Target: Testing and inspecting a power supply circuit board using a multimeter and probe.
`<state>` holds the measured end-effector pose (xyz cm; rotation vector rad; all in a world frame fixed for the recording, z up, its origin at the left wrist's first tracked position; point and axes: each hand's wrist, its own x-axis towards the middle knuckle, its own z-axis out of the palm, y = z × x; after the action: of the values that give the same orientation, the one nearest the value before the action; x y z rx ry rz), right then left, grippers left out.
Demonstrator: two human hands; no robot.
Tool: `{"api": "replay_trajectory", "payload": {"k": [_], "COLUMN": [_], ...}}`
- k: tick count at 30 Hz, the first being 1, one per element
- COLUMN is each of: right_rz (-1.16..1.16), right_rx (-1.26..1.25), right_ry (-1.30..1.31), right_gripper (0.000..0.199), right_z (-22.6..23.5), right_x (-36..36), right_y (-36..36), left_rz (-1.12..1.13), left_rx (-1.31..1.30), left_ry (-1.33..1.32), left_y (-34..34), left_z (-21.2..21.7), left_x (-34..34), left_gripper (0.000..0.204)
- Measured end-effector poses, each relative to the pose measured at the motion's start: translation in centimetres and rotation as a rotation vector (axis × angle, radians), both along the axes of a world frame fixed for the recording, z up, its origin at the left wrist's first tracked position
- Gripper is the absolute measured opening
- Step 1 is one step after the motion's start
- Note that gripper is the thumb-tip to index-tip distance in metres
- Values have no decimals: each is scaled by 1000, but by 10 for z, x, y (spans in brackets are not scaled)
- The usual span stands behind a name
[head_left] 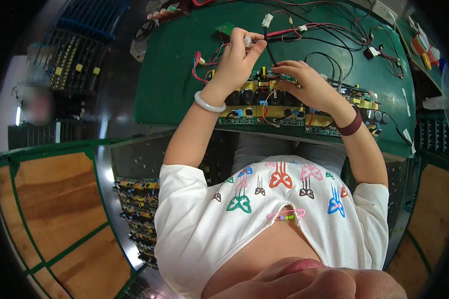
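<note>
Rack: upper left of the frame, a dark rack [75, 74] with yellow tags.
Panels: lower left, brown wooden panels [60, 194] in green framing.
Board stack: left of the lower centre, circuit boards [137, 214] in tiers.
Work surface: green tabletop [159, 84] across the upper centre.
Left hand: the left hand [241, 59], upper centre, thumb and forefinger pinching the black cable [270, 52]; a white connector [247, 42] shows at its fingers.
Cable: upper centre, running down between the hands.
Assembly: populated circuit board [284, 109], centre, beneath the hands.
Right hand: the right hand [312, 83], right of centre, fingers bent over the assembly near the cable's lower end; grip cannot be determined.
Wiring: red and black wires [329, 31], upper right.
</note>
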<state>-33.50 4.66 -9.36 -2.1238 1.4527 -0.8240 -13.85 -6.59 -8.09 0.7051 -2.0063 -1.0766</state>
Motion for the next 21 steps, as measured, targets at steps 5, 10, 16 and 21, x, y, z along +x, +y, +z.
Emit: {"api": "replay_trajectory", "payload": {"k": [5,10,16,21], "right_rz": [0,-116,-181,-125], "right_rx": [-41,70,-193,-185], "right_ry": [56,-256,-489,-649], "right_gripper": [35,32,39,32], "right_z": [-5,11,28,22], "right_x": [-8,-21,-6,-13], "right_y": [-1,-15,-27,-39], "left_rz": [67,-55,-195,-225], "left_rx": [-85,7,-119,-72], "left_ry": [-54,1,-97,-141], "left_y": [-11,-6,4,5], "left_z": [-8,-5,6,7], "left_x": [-14,-13,-13,-10], "left_gripper": [29,32,29,29]}}
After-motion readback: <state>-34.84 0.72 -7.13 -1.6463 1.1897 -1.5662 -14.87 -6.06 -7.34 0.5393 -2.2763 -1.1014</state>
